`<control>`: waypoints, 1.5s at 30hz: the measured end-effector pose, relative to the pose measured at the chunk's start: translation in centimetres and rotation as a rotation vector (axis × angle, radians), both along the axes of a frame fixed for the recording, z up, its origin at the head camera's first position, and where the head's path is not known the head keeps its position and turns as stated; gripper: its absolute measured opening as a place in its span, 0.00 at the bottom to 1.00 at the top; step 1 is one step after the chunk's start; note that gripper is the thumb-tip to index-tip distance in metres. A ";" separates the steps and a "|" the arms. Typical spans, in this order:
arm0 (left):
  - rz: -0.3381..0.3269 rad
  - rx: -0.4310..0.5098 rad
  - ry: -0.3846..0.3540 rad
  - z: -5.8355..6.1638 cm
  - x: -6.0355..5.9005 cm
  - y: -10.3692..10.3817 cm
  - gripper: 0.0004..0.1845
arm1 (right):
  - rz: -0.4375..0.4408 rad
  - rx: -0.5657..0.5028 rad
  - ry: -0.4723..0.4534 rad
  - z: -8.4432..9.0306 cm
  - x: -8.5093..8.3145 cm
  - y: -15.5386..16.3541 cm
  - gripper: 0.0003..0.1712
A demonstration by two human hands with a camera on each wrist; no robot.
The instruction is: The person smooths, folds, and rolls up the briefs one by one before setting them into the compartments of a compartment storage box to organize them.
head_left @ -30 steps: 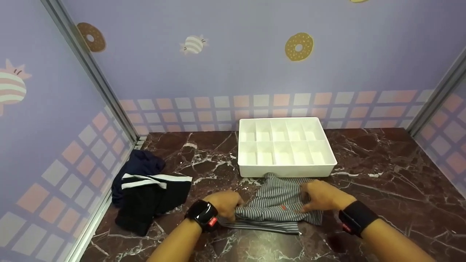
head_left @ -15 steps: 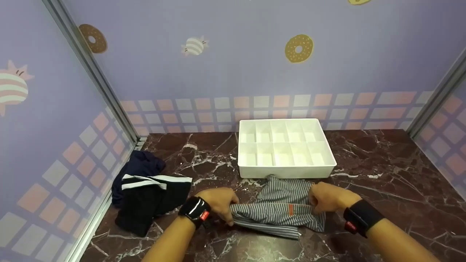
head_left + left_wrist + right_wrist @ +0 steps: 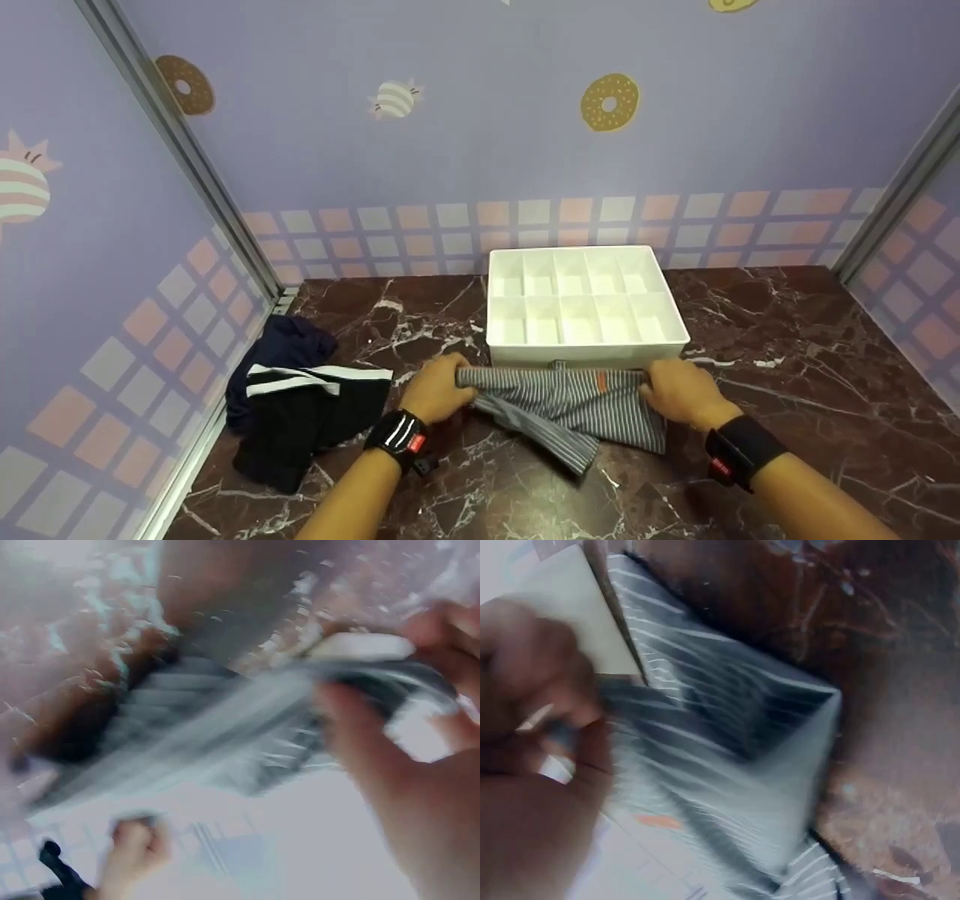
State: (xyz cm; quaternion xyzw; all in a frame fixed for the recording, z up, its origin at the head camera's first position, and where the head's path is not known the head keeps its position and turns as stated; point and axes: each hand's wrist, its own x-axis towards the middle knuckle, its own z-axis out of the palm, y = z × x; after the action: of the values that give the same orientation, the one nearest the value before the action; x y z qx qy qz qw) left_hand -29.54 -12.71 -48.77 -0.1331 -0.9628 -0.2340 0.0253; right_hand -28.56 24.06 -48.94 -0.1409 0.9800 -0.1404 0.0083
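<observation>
Both hands are busy folding a small piece of clothing. The left hand point(image 3: 435, 386) pinches one end of the striped cloth point(image 3: 562, 405) and the right hand point(image 3: 675, 390) pinches the other end, so the cloth's top edge is pulled straight between them. That edge sits just in front of the white tray point(image 3: 585, 349), almost touching its near wall, and the rest of the cloth hangs down toward the person, with one loose flap drooping lower than the rest between the two grips. It looks like the fold is only half made. The next move would need both hands to go down together, at the same speed, so the edge lands flat and the loose flap does not bunch up under it. The cloth is thin and soft, grey with lots of fine white lines, and it has a tiny orange tag near the right hand. The tray is hard, smooth plastic, shaped like a box with many little square pockets inside. The table point(image 3: 787, 360) is shiny dark stone with white cracks running through it. Off to the side of the left hand, well apart from it, lies a floppy heap of dark clothes point(image 3: 300, 397) with white stripes.
</observation>
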 end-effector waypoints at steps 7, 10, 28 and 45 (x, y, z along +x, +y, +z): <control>0.056 0.030 0.195 -0.2 2.4 4.5 0.21 | -0.133 -0.221 0.126 -1.0 -0.4 -1.0 0.17; -0.116 -0.022 0.142 0.0 4.2 6.9 0.13 | -0.084 -0.350 0.122 -1.3 -0.2 -1.4 0.19; -0.073 -0.244 -0.044 -1.5 6.1 7.8 0.57 | 0.389 -0.024 0.080 -2.4 1.2 -1.0 0.38; -0.271 -0.485 -0.216 0.7 5.1 3.3 0.72 | 0.396 -0.109 0.078 -0.1 0.5 1.8 0.12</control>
State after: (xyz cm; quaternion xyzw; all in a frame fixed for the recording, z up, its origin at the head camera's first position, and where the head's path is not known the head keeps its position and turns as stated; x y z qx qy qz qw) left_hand -24.41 -9.37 -48.03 -0.2369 -0.9612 -0.0112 -0.1411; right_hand -28.02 25.82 -49.03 -0.3362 0.9237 -0.1835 -0.0099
